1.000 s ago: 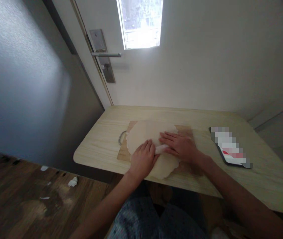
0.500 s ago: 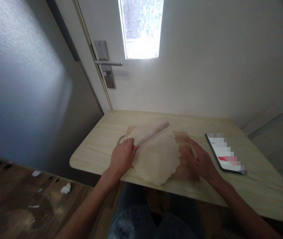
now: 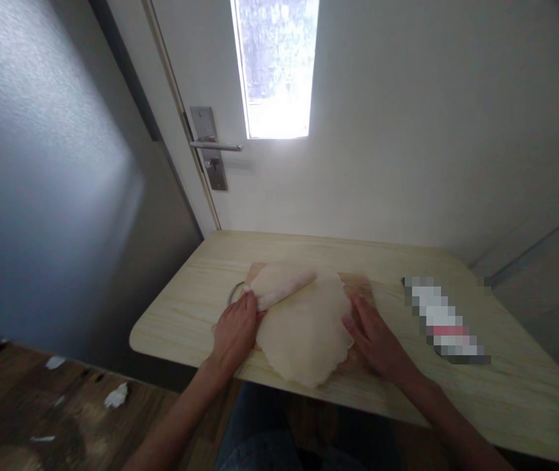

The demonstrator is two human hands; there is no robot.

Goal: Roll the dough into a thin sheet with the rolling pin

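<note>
A wide, thin sheet of dough (image 3: 304, 333) with a wavy edge lies over a brown board (image 3: 358, 284), its near edge reaching to the table's front. Across the dough's upper left rests a pale rolling pin (image 3: 287, 292), slanting up to the right. My left hand (image 3: 237, 324) is closed around the pin's lower left end. At the dough's right edge is my right hand (image 3: 370, 333), fingers stretched out and touching the rim of the sheet. Part of the board is hidden under the dough.
The pale wooden table (image 3: 171, 314) stands against a white door with a metal handle (image 3: 218, 146). A phone (image 3: 446, 320), partly pixelated, lies at the right. A metal ring (image 3: 233, 292) shows at the board's left. White scraps (image 3: 116, 395) litter the floor.
My right hand has moved left from the board onto the dough's edge. The rolling pin, still under my left hand, sits slightly nearer on the dough. The whole view has tilted up a little.
</note>
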